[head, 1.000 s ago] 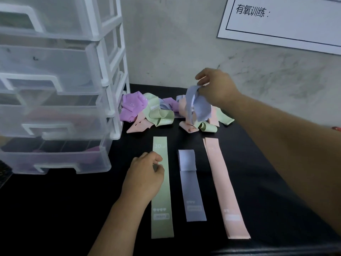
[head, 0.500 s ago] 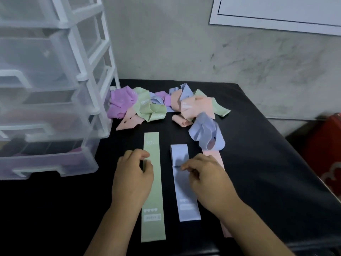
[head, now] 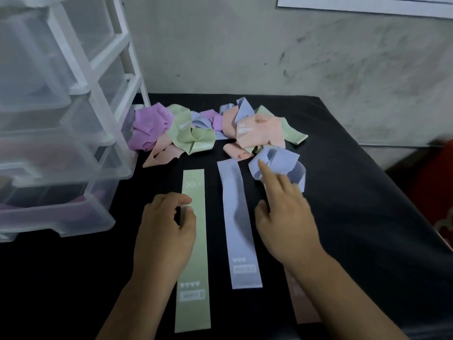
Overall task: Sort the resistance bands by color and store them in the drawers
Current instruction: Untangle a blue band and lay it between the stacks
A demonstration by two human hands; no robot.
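Three bands lie flat side by side on the black table: a green band, a blue band and a pink band, the last mostly hidden under my right forearm. My left hand rests on the green band's left edge, pinching it between curled index finger and thumb. My right hand reaches forward with a straight index finger touching a crumpled blue band that lies at the pink band's far end. A tangled pile of purple, green, pink and blue bands sits behind.
A translucent plastic drawer unit with a white frame stands at the left, its drawers pulled partly out; purple shows inside the lowest one. A grey wall runs behind the table, with a white sheet at the top right. Something red sits off the table's right edge.
My right hand carried the crumpled blue band from the pile and set it down near the flat bands. The flat blue band's folded top now lies straight. My left hand stayed on the green band.
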